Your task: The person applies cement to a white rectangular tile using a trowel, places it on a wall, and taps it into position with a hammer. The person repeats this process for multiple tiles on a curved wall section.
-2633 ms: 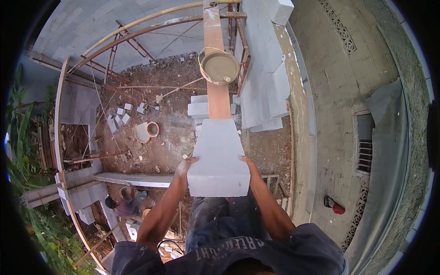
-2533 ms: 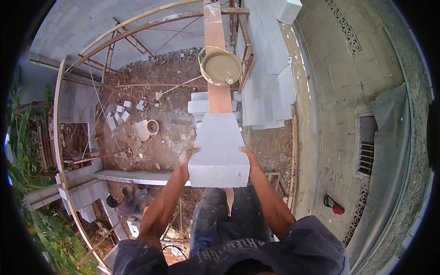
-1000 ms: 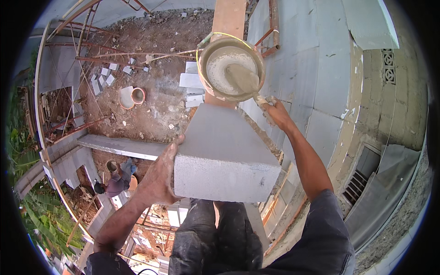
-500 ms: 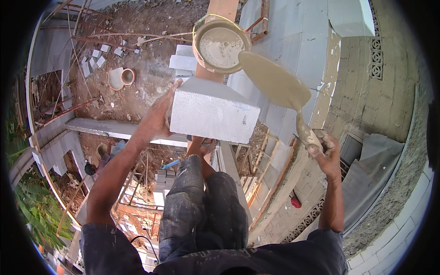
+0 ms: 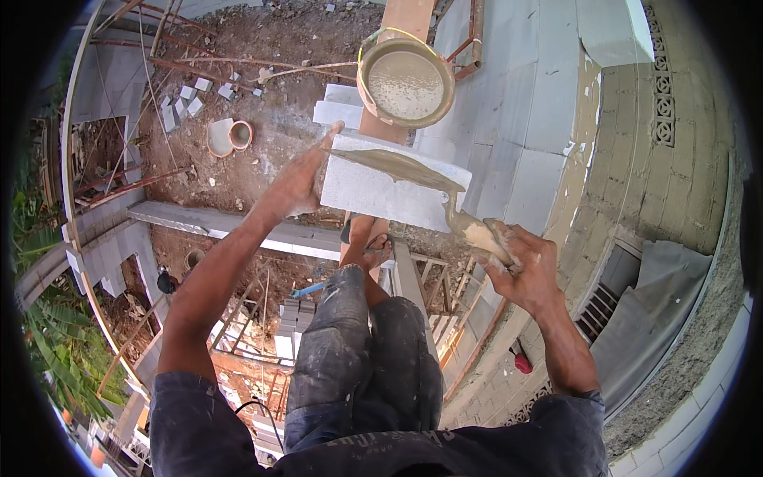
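Observation:
A white lightweight concrete block [image 5: 381, 188] is held up in front of me by my left hand [image 5: 306, 179], which grips its left end. My right hand [image 5: 520, 262] is wrapped round the handle of a mortar-coated trowel [image 5: 401, 167]. The trowel's blade lies along the upper side of the block, pointing left, and looks to be touching it. Beyond the block, a bucket of wet grey mortar [image 5: 405, 83] with a yellow handle stands on a plank [image 5: 381, 127].
I am high up, with one foot [image 5: 376, 250] on the plank. Ground with block pieces [image 5: 187, 103] lies far below on the left, along with a narrow wall top [image 5: 230, 226]. A pale block wall [image 5: 497, 119] rises on the right. Another person [image 5: 167, 280] is at lower left.
The trowel has swung down and left from above the mortar bucket's right side onto the block. My right hand has moved left with it. The block's upper side has tilted.

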`<control>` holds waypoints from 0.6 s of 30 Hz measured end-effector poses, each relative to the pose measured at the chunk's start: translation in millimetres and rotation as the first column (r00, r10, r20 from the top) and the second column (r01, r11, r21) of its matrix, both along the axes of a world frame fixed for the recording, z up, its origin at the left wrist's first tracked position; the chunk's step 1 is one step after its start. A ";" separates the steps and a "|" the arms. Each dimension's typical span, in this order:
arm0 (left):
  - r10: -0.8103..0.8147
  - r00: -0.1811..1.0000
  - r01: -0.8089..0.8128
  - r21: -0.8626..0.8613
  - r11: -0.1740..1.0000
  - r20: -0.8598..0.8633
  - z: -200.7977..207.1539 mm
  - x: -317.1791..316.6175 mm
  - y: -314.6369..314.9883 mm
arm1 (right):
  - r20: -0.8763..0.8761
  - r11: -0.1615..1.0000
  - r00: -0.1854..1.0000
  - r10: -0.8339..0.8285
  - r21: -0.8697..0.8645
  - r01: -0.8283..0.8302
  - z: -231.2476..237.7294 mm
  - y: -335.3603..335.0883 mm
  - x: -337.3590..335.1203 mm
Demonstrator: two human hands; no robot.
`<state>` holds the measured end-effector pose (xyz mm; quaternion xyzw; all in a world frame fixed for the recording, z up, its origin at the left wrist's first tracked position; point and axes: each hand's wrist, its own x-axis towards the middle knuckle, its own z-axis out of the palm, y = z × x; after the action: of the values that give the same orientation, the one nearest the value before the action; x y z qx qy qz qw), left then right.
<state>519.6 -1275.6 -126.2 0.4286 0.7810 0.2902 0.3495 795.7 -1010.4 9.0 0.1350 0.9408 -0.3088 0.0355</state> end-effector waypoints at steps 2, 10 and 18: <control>-0.016 1.000 0.016 -0.045 0.999 0.001 -8.0 -2.2 -6.7 | -0.004 1.000 1.000 0.005 -0.001 -0.005 -7.0 -4.1 8.5; -0.036 0.998 0.042 0.105 0.994 -0.056 -16.0 -9.9 -9.4 | -0.385 0.876 0.787 -0.482 -0.209 0.435 -148.4 -153.9 68.7; -0.035 0.999 0.037 0.060 0.998 -0.023 -15.4 -11.1 -5.9 | 0.009 0.685 0.740 -0.673 -0.370 0.627 -192.1 -288.3 45.6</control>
<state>508.5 -1281.4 -141.6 0.4561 0.7677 0.3027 0.3332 841.3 -1298.6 -183.1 0.4315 0.7611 -0.4708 -0.1134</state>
